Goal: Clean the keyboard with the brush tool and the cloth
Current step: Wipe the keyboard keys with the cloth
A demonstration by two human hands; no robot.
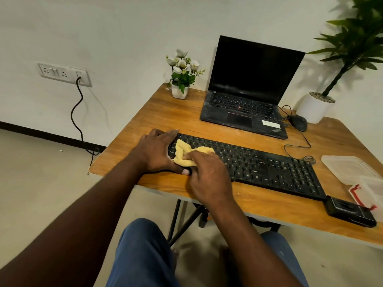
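A black keyboard (pixel 259 164) lies across the wooden table (pixel 176 112). A crumpled yellow cloth (pixel 184 154) sits on the keyboard's left end. My left hand (pixel 155 151) grips that left end, fingers over the far edge and thumb along the near edge. My right hand (pixel 207 172) lies on the cloth with fingers curled into it, pressing it onto the keys. A black case-like tool (pixel 350 211) lies by the keyboard's right end; I cannot tell whether it is the brush tool.
An open black laptop (pixel 248 90) stands behind the keyboard, with a wired mouse (pixel 298 122) to its right. A small flower pot (pixel 180 90) and a large potted plant (pixel 315 106) stand at the back. A clear plastic box with a red clip (pixel 352 168) sits at right.
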